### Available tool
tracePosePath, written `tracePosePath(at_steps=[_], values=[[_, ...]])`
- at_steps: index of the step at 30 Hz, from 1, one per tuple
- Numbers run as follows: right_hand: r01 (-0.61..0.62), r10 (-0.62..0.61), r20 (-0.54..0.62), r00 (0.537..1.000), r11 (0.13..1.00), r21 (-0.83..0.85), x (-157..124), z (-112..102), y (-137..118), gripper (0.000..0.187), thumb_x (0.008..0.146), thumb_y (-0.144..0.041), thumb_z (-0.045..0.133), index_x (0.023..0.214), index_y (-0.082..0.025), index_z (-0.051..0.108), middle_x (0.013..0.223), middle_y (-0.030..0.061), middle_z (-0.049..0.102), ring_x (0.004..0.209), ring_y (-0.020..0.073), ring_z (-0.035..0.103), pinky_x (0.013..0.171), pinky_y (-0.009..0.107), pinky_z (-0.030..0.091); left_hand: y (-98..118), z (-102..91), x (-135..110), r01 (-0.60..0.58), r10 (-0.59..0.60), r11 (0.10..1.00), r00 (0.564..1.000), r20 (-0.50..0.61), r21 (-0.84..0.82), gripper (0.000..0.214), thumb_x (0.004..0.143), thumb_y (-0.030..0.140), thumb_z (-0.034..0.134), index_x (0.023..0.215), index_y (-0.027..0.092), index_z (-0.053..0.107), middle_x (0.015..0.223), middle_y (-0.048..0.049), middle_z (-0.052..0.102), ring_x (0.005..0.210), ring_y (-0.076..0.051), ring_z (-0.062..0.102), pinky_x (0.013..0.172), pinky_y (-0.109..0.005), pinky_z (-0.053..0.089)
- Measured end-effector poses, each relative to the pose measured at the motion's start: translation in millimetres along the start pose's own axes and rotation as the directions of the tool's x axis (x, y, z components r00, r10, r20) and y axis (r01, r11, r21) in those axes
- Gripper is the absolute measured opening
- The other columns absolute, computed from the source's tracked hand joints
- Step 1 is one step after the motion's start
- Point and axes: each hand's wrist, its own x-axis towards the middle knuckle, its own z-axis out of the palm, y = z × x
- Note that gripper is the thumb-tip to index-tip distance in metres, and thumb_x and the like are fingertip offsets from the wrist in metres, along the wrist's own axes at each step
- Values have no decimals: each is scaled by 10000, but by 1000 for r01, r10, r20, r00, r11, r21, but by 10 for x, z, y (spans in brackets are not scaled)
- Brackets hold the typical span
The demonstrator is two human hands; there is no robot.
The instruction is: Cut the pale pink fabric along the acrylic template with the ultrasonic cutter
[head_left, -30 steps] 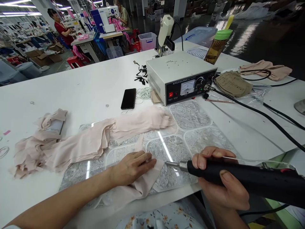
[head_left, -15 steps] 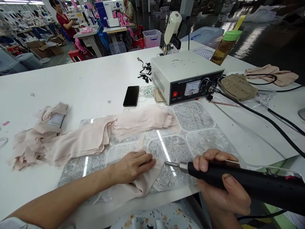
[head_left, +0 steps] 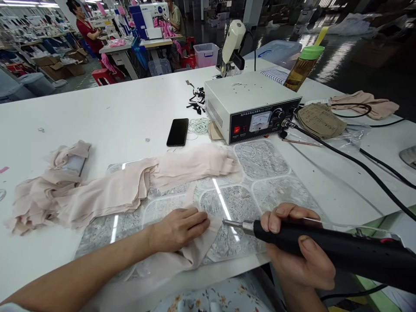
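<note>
My left hand (head_left: 182, 229) rests on a pale pink fabric piece (head_left: 199, 252), its bent fingers pressed together and gripping the cloth against a clear patterned mat (head_left: 232, 201). My right hand (head_left: 300, 271) is wrapped around a black handheld ultrasonic welder (head_left: 351, 251), whose metal tip points left at the edge of that fabric. Whether the tip touches the cloth or stands just off it, I cannot tell. Behind my left hand, a stack of pale pink fabric pieces (head_left: 191, 167) lies across the mat and runs left into a crumpled heap (head_left: 35, 199).
The welder's control box (head_left: 250, 97) stands behind the mat, a black cable (head_left: 354, 158) running from it to the right. Near it are a phone (head_left: 177, 132), thin cord (head_left: 199, 125), a green-lidded bottle (head_left: 303, 67) and brown card templates (head_left: 320, 121). Two people sit or stand at sewing machines beyond.
The whole view has shifted slightly, so most things sit a little further left. Both hands, the cloth and the welder keep the same positions relative to one another.
</note>
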Motion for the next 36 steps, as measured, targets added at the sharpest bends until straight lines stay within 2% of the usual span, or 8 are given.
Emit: tracePosePath(at_steps=[4,12,21,36], values=[[-1,2,18,1000,1000,-14,4,-12,-8,162,758,-293,608,888,-202,640,792,6,534,550,102,520,496,288,448,-20,-5,18,27,-24,998,999,45,-49,218,974,83,358,1122,111,516,957,-122,653,733,-171,616,588,-260,529],[-5,5,21,1000,1000,-18,20,-17,-6,162,770,-307,620,905,-220,643,779,11,543,549,111,525,493,296,463,-38,-51,100,69,-51,989,990,131,-131,287,989,103,350,1238,89,494,918,-102,629,745,-175,598,644,-280,536],[-14,15,27,1000,1000,-6,3,-29,-18,164,777,-295,612,917,-214,643,813,13,557,567,107,534,513,293,468,-44,-70,127,66,-47,988,990,134,-137,268,986,88,373,1194,125,539,906,-65,600,709,-152,550,604,-250,479],[-40,40,23,999,999,-12,2,-24,-24,163,769,-298,633,913,-225,651,808,17,551,566,117,520,507,306,459,-41,-36,86,66,-45,992,982,182,-108,267,978,101,406,1222,122,510,946,-79,582,724,-161,545,617,-264,460]])
